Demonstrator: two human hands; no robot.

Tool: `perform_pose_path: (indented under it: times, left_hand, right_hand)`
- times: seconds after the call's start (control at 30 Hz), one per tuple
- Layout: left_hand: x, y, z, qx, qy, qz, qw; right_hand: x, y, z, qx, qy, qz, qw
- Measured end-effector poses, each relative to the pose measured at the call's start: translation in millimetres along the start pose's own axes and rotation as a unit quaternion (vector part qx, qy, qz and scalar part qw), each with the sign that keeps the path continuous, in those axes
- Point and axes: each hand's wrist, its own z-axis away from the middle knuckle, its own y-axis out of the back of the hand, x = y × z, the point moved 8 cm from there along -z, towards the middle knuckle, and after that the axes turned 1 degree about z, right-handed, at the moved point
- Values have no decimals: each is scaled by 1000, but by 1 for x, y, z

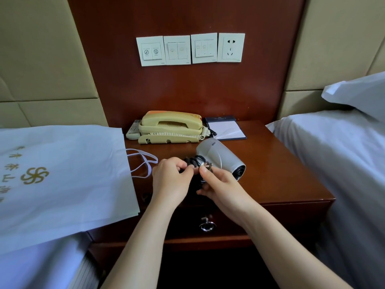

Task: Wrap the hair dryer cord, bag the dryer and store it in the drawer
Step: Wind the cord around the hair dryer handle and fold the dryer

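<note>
Held the silver hair dryer (220, 157) low over the front half of the surface (281, 163), nozzle turned toward the right front corner. Could not tell whether it touched the wood. Had the black cord (195, 160) coiled in tight loops round its handle. Clenched the left hand (173, 180) on the coil from the left, fingers (183, 165) curled over the loops. Pinched the coil's right end with the right hand (220, 184), thumb on top, other fingers curled beneath. Saw the white paper bag (62, 174) lying flat on the bed at the left, its mouth and white bag handles (141, 163) reaching over the surface's left edge. Found the drawer (270, 215) shut below the front edge, a ring pull (207, 225) hanging at its middle. Noted along the back edge a cream telephone (170, 126), a remote (133, 130) just left of it, and a notepad (227, 129) to its right. Saw a row of switch plates (177, 50) and a socket (231, 47) on the wood panel behind.
</note>
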Motion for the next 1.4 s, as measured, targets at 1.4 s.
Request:
perform_pose_path:
  times: [1.4]
  left_hand:
    - [-4,-17,21,-3,32,220,975]
  right_hand:
    - [-52,16,23,264,53,438,858]
